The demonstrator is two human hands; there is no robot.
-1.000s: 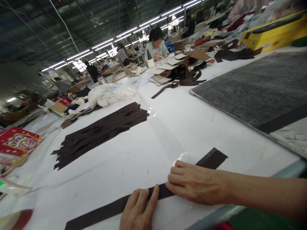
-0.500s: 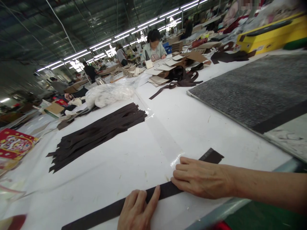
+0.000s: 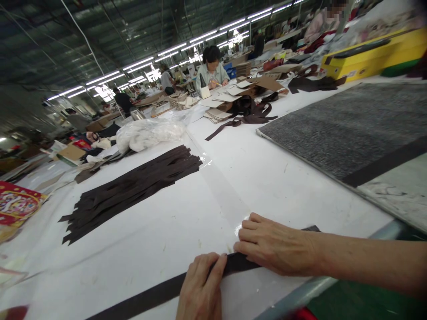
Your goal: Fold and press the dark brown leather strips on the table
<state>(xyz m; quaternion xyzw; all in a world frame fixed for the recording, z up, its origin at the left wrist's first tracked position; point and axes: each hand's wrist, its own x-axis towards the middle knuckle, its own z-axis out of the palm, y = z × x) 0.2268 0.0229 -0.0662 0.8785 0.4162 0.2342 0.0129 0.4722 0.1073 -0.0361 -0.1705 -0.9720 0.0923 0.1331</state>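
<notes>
A long dark brown strip [image 3: 160, 291] lies along the near edge of the white table [image 3: 187, 222]. My left hand [image 3: 202, 289] rests on it with its fingers curled over the strip's upper edge. My right hand [image 3: 271, 244] lies just to the right, fingers together and pressed flat on the same strip, covering most of its right end. A small tip of the strip shows beyond my right wrist. A spread pile of similar dark strips [image 3: 130, 189] lies farther back on the left.
A grey textured mat [image 3: 336, 129] with a dark band covers the right side. Behind are a white plastic bag [image 3: 147, 133], brown ribbons and cardboard pieces [image 3: 243, 111], a yellow box [image 3: 370, 55], and a red printed packet [image 3: 16, 206] at the left. Other people work at far tables.
My right hand has slid over the strip's right end, hiding most of it. My left fingers have curled onto the strip. The camera has shifted slightly.
</notes>
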